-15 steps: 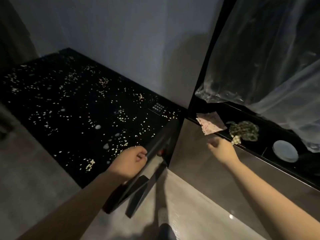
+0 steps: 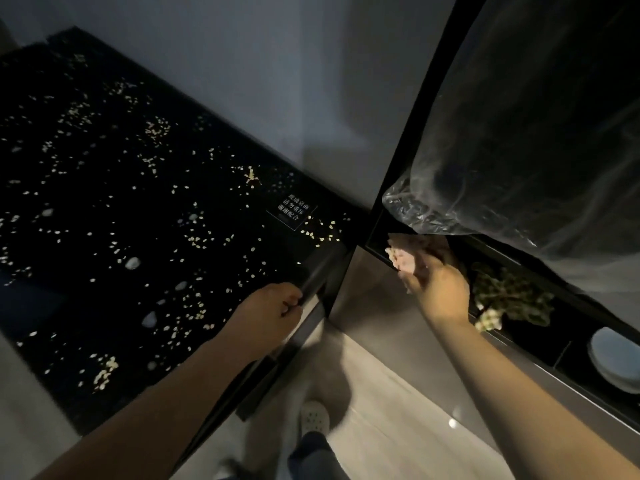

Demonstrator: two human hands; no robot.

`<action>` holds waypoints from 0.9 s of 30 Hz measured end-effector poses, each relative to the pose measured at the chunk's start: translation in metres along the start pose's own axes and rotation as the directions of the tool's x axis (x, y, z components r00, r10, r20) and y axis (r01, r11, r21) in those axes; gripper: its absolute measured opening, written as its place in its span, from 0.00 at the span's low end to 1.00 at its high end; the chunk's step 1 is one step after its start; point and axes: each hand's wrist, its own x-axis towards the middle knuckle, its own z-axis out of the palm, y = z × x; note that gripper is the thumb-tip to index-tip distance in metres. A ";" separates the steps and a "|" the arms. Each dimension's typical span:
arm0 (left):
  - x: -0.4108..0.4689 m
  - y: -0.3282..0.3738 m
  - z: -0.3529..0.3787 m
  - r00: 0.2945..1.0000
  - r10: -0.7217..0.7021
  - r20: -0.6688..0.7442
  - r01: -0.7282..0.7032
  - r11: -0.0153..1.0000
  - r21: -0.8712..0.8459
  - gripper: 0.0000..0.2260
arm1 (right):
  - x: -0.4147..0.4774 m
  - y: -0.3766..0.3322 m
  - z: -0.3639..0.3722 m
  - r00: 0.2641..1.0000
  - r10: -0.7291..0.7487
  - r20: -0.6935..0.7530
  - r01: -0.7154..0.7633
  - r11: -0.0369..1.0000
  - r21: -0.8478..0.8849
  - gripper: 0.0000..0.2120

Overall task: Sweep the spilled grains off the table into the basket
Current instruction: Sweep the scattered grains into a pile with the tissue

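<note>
Head view: we read this as the prep step, w/ no sweeping begun. Grains (image 2: 104, 372) lie scattered over nearly the whole black table (image 2: 86, 289), in loose clusters plus a few bigger pale blobs, right up to the white-text label (image 2: 292, 211) near the far right corner.

Left hand (image 2: 273, 313) sits at the table's near right edge, grip closed round a dark bar (image 2: 318, 271) that runs along that edge. We can't tell whether the bar is part of the table, a tool or the basket. No basket is clearly identifiable in frame.

Right hand (image 2: 440, 285) reaches to the black shelf (image 2: 540, 341) on the right, grip pinching a crumpled pinkish cloth (image 2: 405, 258) at the shelf's left end, just under a hanging plastic bag (image 2: 519, 150). A green patterned bundle (image 2: 509, 299) lies just beside the hand, and a pale round dish (image 2: 616, 358) sits further along.

Our guess is the cloth is the wiper. Next move prob calls for:
- bringing the cloth across to the table
- starting at the far or left side and drawing the grains toward one edge
- having the basket directly below that edge first

Grains are small, light and dry-looking, so they'd likely skitter. We'd use slow, flat strokes w/ the cloth pressed down and overlap the passes. Dim light makes stray grains easy to miss.
</note>
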 end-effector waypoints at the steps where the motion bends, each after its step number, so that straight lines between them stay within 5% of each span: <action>1: 0.003 0.000 0.001 1.000 -0.005 0.013 0.005 1.000 -0.001 0.11 | -0.002 0.001 0.000 0.999 -0.024 -0.027 0.024 1.000 0.016 0.18; 5: 0.010 -0.004 -0.001 0.999 0.005 0.038 -0.005 1.000 0.014 0.12 | -0.016 -0.004 -0.004 0.991 -0.121 -0.059 0.127 0.985 0.120 0.10; 12: 0.010 -0.031 -0.027 0.999 0.042 -0.013 -0.039 0.985 0.168 0.14 | -0.050 -0.068 -0.016 0.999 0.002 0.039 -0.024 0.827 0.562 0.04; 21: 0.055 -0.091 -0.071 0.997 0.072 0.003 -0.070 0.941 0.332 0.22 | -0.019 -0.152 0.038 0.952 0.304 -0.017 -0.237 0.777 0.583 0.09; 27: 0.103 -0.117 -0.088 0.979 0.196 0.060 -0.202 0.874 0.441 0.29 | 0.006 -0.180 0.052 0.909 0.406 -0.097 -0.245 0.706 0.665 0.08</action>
